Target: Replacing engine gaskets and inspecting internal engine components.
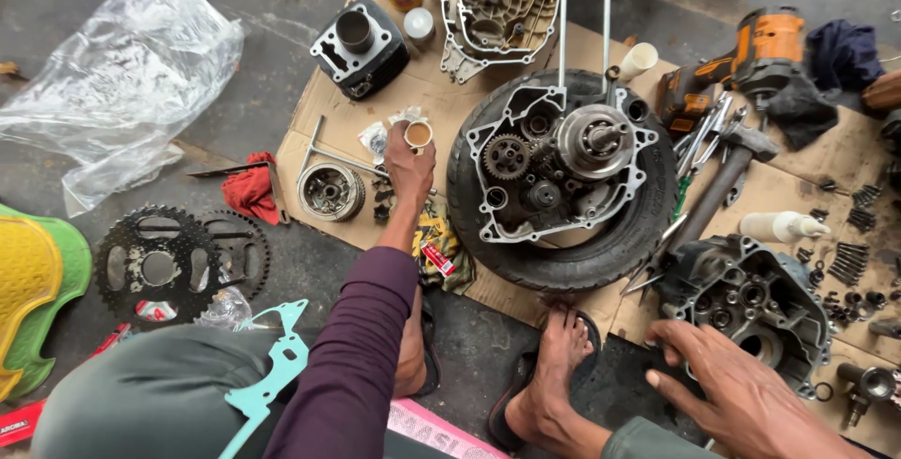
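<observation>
Nearest the camera, the person's right hand (741, 393) lies flat with its fingers spread, gripping nothing, just beside a grey engine cover (746, 304) full of round bores. Farther out, the left hand (409, 166) reaches over the cardboard (328, 102) and pinches a small cup (419, 133), orange-rimmed and pale inside, between fingertips. To its right an open engine case (563, 163) with gears rests on a black tyre (563, 262). Beyond stands a finned cylinder (360, 46).
</observation>
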